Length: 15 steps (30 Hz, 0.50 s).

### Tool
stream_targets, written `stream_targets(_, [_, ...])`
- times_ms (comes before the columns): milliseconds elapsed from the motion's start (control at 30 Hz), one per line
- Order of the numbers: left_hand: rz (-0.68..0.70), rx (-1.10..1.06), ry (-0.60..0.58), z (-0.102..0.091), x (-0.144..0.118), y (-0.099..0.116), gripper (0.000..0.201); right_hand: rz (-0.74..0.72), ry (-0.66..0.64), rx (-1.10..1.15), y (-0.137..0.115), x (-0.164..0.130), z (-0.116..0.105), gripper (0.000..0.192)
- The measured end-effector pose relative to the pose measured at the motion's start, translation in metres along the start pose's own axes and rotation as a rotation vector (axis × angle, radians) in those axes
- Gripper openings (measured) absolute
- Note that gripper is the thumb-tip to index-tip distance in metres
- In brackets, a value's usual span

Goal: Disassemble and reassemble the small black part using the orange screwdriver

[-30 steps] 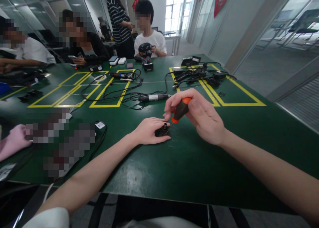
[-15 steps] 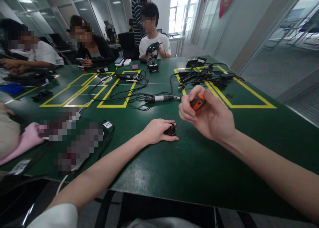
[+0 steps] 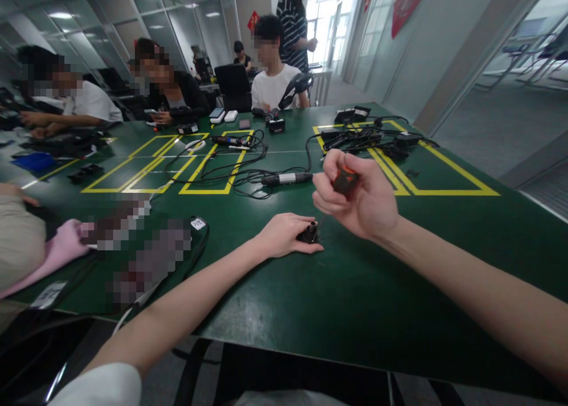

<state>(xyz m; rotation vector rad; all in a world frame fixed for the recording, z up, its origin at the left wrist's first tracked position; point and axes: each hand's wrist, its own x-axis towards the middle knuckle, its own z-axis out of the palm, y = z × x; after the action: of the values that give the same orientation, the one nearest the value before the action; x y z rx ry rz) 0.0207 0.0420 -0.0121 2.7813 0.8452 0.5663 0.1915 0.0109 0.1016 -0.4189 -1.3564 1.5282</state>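
On the green table [image 3: 257, 293], my left hand [image 3: 290, 235] steadies a small black part [image 3: 310, 233] with a short round tube sticking up. The thumb and fingers close round it from the left. Above and to the right, my right hand [image 3: 355, 190] is wrapped round the orange and black handle of a screwdriver [image 3: 347, 180]. Its thin shaft slants down toward the black part; the tip is too small to make out, so I cannot tell whether it touches.
Beyond my hands lies a grey and black pen-shaped electric tool [image 3: 287, 179] with its cable. Tangled black cables and adapters [image 3: 364, 137] sit at the back right, near yellow tape outlines [image 3: 457, 190]. Several people sit around the table; a pink cloth [image 3: 66, 246] lies left.
My right hand has turned the screwdriver handle, so less orange shows. The left hand stays on the black part. The whole view has shifted slightly.
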Motion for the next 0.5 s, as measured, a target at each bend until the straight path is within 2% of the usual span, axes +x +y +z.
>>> stream_targets(133, [-0.010, -0.019, -0.037, -0.0031, 0.0007, 0.0021, 0.046, -0.025, -0.001, 0.039, -0.0031, 0.0054, -0.0028, 0.037])
stream_targets(300, [0.007, -0.044, -0.030, -0.0050, -0.0004, 0.0036, 0.047, 0.084, -0.172, 0.139, -0.0074, 0.0025, -0.0044, 0.048])
stream_targets(400, [0.013, -0.061, -0.023, -0.0036, -0.0009, 0.0029, 0.047, 0.106, -0.218, 0.160, -0.0072, 0.0019, -0.0011, 0.035])
stream_targets(500, [0.010, -0.079, -0.008, -0.0024, -0.0009, 0.0031, 0.048, 0.092, -0.210, 0.161, -0.0047, 0.0049, -0.0005, 0.025])
